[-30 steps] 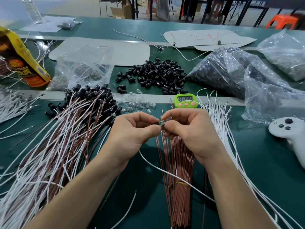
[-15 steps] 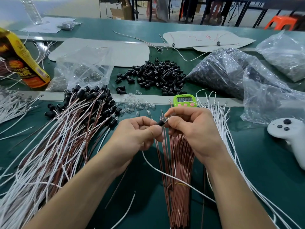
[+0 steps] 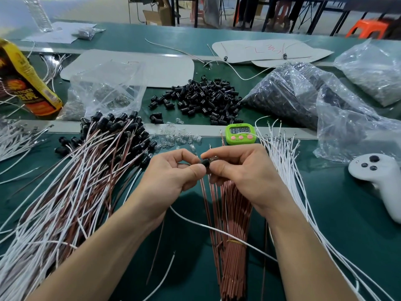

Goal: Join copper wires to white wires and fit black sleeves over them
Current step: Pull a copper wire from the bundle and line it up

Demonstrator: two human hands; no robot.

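Head view: left hand (image 3: pixel 173 170) and right hand (image 3: pixel 240 168) pinch one black sleeve (image 3: pixel 205 163) over joined wires; seating appears underway; next, likely the finished pile (image 3: pixel 71 192) at the table's left edge.

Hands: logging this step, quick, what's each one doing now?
Left hand: closed, pinching the black sleeve.
Right hand: closed, pinching the same sleeve.

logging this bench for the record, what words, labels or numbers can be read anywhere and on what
"TIGER", white letters on the yellow and orange drink bottle lying at far left; the characters below it are too blurred to read.
Digits on the green digital timer: too blurred to read.
Red handwritten marks on the grey card sheet: illegible.
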